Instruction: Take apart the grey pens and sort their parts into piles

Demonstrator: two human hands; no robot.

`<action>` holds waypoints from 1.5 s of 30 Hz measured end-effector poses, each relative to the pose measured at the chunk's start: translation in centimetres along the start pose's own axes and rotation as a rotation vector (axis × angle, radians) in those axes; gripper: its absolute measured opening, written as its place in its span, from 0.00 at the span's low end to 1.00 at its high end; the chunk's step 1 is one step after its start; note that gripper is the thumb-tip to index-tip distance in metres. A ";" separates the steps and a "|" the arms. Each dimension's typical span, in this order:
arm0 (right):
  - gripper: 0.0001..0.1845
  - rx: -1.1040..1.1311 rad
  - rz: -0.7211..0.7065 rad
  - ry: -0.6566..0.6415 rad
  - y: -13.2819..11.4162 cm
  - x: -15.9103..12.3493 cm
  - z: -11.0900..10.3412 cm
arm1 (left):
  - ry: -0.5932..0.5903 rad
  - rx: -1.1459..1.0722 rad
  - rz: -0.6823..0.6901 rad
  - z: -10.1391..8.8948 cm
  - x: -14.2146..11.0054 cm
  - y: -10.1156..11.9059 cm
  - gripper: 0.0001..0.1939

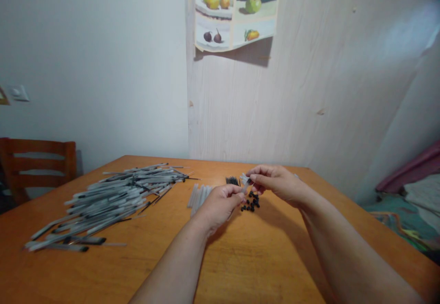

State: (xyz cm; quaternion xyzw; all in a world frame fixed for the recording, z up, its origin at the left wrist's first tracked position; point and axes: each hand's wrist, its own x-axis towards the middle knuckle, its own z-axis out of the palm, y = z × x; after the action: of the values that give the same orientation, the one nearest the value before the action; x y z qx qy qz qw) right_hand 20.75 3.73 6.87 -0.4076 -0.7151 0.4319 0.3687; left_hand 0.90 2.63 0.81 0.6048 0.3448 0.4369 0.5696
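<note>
My left hand (221, 202) and my right hand (275, 183) meet over the middle of the wooden table (240, 258). Both are closed in a pinch on one clear pen barrel (245, 182) held between them. Just below the hands lies a small heap of black pen caps or plugs (250, 202). A few clear barrels (198, 195) lie left of my left hand. A bunch of thin black refills (232, 181) lies just behind the hands.
A large pile of grey and black pens (113, 198) covers the table's left side. A wooden chair (36, 162) stands at the far left. A fruit poster (235, 14) hangs on the panelled wall. Fabric (412, 189) lies at right.
</note>
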 end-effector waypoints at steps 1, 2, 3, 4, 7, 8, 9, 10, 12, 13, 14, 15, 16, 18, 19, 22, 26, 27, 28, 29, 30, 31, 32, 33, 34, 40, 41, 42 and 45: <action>0.16 -0.001 0.002 -0.003 0.0 0.0 0.0 | 0.002 0.002 -0.001 0.0 0.0 0.0 0.12; 0.16 -0.004 0.001 -0.006 0.1 0.0 0.0 | 0.002 0.006 0.003 0.0 0.0 0.0 0.13; 0.16 -0.009 -0.002 -0.009 0.1 0.0 0.0 | 0.000 0.011 0.010 0.0 0.0 0.0 0.13; 0.16 -0.013 -0.004 -0.011 0.2 0.1 0.1 | -0.003 0.016 0.017 0.0 0.0 0.0 0.13; 0.16 -0.036 -0.004 -0.009 0.3 0.1 0.1 | -0.010 0.027 0.030 0.0 -0.1 0.0 0.13; 0.16 -0.050 -0.005 -0.008 0.3 0.1 0.1 | -0.007 0.030 0.030 0.0 -0.1 0.0 0.13; 0.16 -0.064 -0.008 -0.008 0.3 0.1 0.1 | -0.005 0.034 0.029 0.0 -0.1 0.0 0.13; 0.15 -0.078 -0.011 -0.007 0.4 0.1 0.0 | -0.002 0.038 0.028 0.0 -0.1 0.0 0.12; 0.15 -0.099 -0.017 -0.013 0.5 0.1 0.0 | 0.007 0.048 0.025 0.0 -0.1 -0.1 0.12; 0.15 -0.106 -0.017 -0.017 0.5 0.1 -0.1 | 0.013 0.052 0.024 0.0 -0.1 -0.1 0.12; 0.15 -0.114 -0.016 -0.022 0.6 0.2 -0.1 | 0.017 0.052 0.023 0.0 0.0 -0.1 0.12; 0.15 -0.123 -0.016 -0.026 0.6 0.2 -0.1 | 0.018 0.050 0.023 0.0 0.0 -0.1 0.12; 0.15 -0.134 -0.018 -0.028 0.7 0.2 -0.1 | 0.018 0.047 0.022 0.1 0.0 -0.1 0.12; 0.15 -0.156 -0.023 -0.027 0.7 0.2 -0.1 | 0.018 0.050 0.021 0.1 0.0 -0.2 0.12; 0.15 -0.166 -0.025 -0.024 0.7 0.2 -0.1 | 0.018 0.055 0.020 0.1 0.0 -0.2 0.12; 0.15 -0.175 -0.019 -0.022 0.6 0.1 -0.1 | 0.010 0.061 0.021 0.1 0.0 -0.3 0.11; 0.17 -0.146 -0.024 -0.063 0.3 0.0 -0.1 | -0.006 0.067 0.030 0.1 0.0 -0.1 0.13; 0.17 -0.133 -0.025 -0.077 0.3 0.0 -0.1 | -0.012 0.073 0.033 0.1 0.0 -0.1 0.14; 0.17 -0.120 -0.024 -0.088 0.3 0.0 -0.1 | -0.019 0.079 0.036 0.1 -0.1 0.0 0.15; 0.17 -0.111 -0.022 -0.094 0.2 0.0 -0.1 | -0.026 0.083 0.039 0.1 -0.1 0.0 0.15; 0.17 -0.106 -0.019 -0.095 0.3 0.0 -0.2 | -0.028 0.082 0.042 0.1 -0.1 0.0 0.15; 0.18 -0.106 -0.017 -0.094 0.3 0.0 -0.2 | -0.027 0.077 0.042 0.1 -0.1 0.0 0.15; 0.18 -0.108 -0.016 -0.090 0.4 0.0 -0.2 | -0.020 0.072 0.038 0.1 -0.1 0.0 0.15; 0.18 -0.114 -0.016 -0.085 0.4 0.0 -0.2 | -0.010 0.069 0.034 0.1 -0.1 0.0 0.15; 0.18 -0.123 -0.015 -0.078 0.5 0.0 -0.2 | 0.003 0.069 0.031 0.1 -0.1 -0.1 0.15; 0.19 -0.249 -0.006 -0.009 0.6 0.2 0.1 | 0.063 0.114 0.050 0.3 -0.2 0.2 0.11; 0.19 -0.289 -0.010 0.006 0.6 0.2 0.2 | 0.066 0.114 0.053 0.4 -0.2 0.3 0.11; 0.20 -0.333 -0.018 0.023 0.6 0.2 0.4 | 0.070 0.114 0.056 0.4 -0.2 0.3 0.11; 0.22 -0.449 -0.045 0.079 0.6 0.3 0.6 | 0.076 0.129 0.065 0.3 -0.2 0.2 0.11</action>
State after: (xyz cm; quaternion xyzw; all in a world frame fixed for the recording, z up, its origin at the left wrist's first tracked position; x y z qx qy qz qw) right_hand 20.21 4.03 6.12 -0.4800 -0.7873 0.2373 0.3058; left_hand 1.10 2.32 0.99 0.6340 0.3738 0.4547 0.5016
